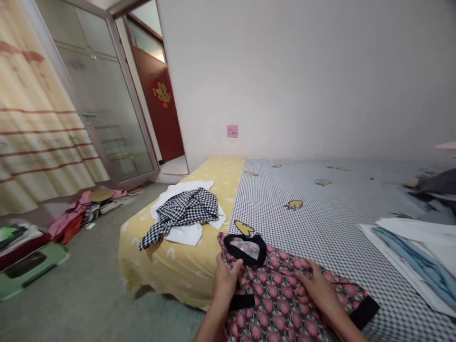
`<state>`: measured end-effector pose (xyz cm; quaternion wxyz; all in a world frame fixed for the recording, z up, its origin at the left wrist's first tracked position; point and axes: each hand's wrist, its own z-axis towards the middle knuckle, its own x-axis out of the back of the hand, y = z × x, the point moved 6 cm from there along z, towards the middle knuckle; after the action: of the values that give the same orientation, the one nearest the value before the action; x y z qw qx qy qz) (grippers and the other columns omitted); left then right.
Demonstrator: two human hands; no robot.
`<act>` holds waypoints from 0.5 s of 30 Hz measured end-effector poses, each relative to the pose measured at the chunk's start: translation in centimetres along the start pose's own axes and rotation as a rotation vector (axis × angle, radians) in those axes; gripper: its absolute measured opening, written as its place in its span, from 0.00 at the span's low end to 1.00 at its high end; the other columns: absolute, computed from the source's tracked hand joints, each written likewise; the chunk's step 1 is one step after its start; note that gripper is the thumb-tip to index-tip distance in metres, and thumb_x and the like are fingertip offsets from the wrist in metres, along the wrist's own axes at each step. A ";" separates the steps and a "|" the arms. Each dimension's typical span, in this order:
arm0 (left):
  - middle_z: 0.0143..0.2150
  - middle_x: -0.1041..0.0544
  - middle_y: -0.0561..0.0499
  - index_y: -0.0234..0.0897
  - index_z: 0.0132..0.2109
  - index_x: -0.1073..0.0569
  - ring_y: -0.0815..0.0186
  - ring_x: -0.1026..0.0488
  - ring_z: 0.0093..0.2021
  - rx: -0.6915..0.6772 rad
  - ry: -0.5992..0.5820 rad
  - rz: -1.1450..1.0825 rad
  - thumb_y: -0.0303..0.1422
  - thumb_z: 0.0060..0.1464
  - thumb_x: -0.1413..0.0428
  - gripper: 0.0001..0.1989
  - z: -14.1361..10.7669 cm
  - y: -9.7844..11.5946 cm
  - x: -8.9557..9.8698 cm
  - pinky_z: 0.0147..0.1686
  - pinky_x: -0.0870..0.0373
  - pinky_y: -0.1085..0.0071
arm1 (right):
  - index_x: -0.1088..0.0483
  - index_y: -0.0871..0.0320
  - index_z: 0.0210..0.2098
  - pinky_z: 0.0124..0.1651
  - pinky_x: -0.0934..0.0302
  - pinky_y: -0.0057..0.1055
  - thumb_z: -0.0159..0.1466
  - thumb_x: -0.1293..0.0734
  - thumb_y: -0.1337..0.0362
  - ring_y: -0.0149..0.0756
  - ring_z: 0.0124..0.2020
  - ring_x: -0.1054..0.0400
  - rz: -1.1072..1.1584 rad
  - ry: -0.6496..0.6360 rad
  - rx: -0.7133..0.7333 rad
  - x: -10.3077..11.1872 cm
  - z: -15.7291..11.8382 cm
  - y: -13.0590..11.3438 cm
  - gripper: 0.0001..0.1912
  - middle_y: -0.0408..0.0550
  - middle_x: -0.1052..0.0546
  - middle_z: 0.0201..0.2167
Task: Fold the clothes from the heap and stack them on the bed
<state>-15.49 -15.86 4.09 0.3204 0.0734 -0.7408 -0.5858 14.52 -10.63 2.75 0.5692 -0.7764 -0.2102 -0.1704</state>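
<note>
A pink-and-green floral garment (274, 304) with black binding around its neck opening (245, 249) lies on the edge of the bed, and a black strap (242, 301) hangs at its lower edge. My left hand (226, 280) pinches the fabric just below the neck binding. My right hand (315, 289) rests on the garment to the right, its fingers curled over a fold. Further off on the yellow sheet, a black-and-white checked garment (183, 216) lies crumpled on a white cloth (185, 233).
The bed has a yellow sheet (171, 266) and a grey checked sheet (320, 213). White sheets with blue cloth (416, 259) lie at the right. Clothes (69, 218) and a green stool (32, 270) sit on the floor at the left. A glass door (107, 99) and a red door (156, 114) stand beyond.
</note>
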 end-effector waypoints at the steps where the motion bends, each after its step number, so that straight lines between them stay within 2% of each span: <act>1: 0.43 0.18 0.38 0.33 0.48 0.29 0.52 0.21 0.45 -0.006 0.016 0.019 0.45 0.48 0.41 0.25 0.6 0.5 0.0 0.45 0.27 0.61 | 0.47 0.61 0.65 0.24 0.37 0.34 0.63 0.46 0.49 0.44 0.21 0.26 0.009 0.030 0.006 0.2 0.2 0.2 0.36 0.42 0.25 0.18; 3: 0.37 0.18 0.39 0.35 0.39 0.27 0.51 0.21 0.40 -0.022 0.031 0.040 0.43 0.49 0.44 0.16 1.7 1.8 0.8 0.43 0.26 0.59 | 0.32 0.57 0.50 0.29 0.35 0.35 0.61 0.47 0.48 0.44 0.23 0.26 0.008 0.114 0.065 1.9 0.3 0.0 0.27 0.45 0.25 0.18; 4: 0.34 0.18 0.40 0.37 0.35 0.27 0.52 0.21 0.39 -0.049 0.036 0.038 0.42 0.49 0.45 0.13 2.2 2.7 1.7 0.42 0.26 0.60 | 0.29 0.55 0.41 0.32 0.34 0.35 0.61 0.48 0.47 0.44 0.24 0.26 0.009 0.173 0.105 3.4 0.2 -0.5 0.24 0.46 0.25 0.18; 6: 0.33 0.18 0.44 0.39 0.31 0.28 0.54 0.21 0.38 -0.143 0.051 0.023 0.39 0.49 0.48 0.09 2.9 5.2 4.7 0.43 0.26 0.61 | 0.32 0.51 0.27 0.34 0.36 0.36 0.60 0.49 0.46 0.44 0.26 0.27 0.019 0.332 0.171 7.5 -0.8 -2.1 0.22 0.47 0.26 0.17; 8: 0.34 0.17 0.46 0.41 0.30 0.27 0.54 0.22 0.41 -0.265 0.080 0.008 0.38 0.47 0.49 0.08 3.2 8.7 8.9 0.47 0.27 0.61 | 0.37 0.50 0.21 0.34 0.38 0.37 0.61 0.50 0.44 0.44 0.24 0.30 0.021 0.515 0.241 12.2 -2.8 -5.0 0.24 0.49 0.26 0.17; 10: 0.40 0.17 0.48 0.42 0.33 0.24 0.55 0.23 0.47 -0.393 0.116 -0.013 0.38 0.48 0.49 0.11 2.7 13.2 13.5 0.53 0.30 0.61 | 0.36 0.51 0.22 0.37 0.38 0.37 0.63 0.48 0.43 0.45 0.28 0.30 0.026 0.677 0.372 16.3 -6.1 -9.3 0.24 0.50 0.25 0.21; 12: 0.44 0.17 0.49 0.43 0.37 0.23 0.55 0.25 0.51 -0.500 0.205 -0.036 0.38 0.48 0.50 0.14 0.9 18.4 17.7 0.58 0.34 0.60 | 0.30 0.53 0.30 0.41 0.38 0.37 0.63 0.45 0.43 0.48 0.38 0.28 0.067 0.835 0.503 19.5 -10.3 -13.9 0.23 0.52 0.21 0.31; 14: 0.41 0.17 0.50 0.41 0.39 0.21 0.55 0.24 0.48 -0.599 0.382 -0.128 0.39 0.46 0.47 0.15 -2.3 23.2 21.3 0.54 0.31 0.60 | 0.27 0.54 0.37 0.46 0.38 0.38 0.64 0.44 0.43 0.49 0.43 0.29 0.146 0.968 0.612 21.8 -14.7 -17.4 0.24 0.53 0.21 0.37; 15: 0.39 0.17 0.50 0.40 0.41 0.21 0.56 0.23 0.43 -0.607 0.413 -0.236 0.40 0.45 0.46 0.17 -4.0 24.9 22.4 0.48 0.27 0.63 | 0.27 0.54 0.38 0.46 0.38 0.38 0.65 0.43 0.42 0.49 0.43 0.29 0.177 1.047 0.655 22.7 -16.8 -18.3 0.24 0.53 0.22 0.36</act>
<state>-24.20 -22.51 36.01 0.4004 0.1762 -0.4401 -0.7842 23.89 -18.84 34.01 0.8172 -0.3897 0.1206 -0.4072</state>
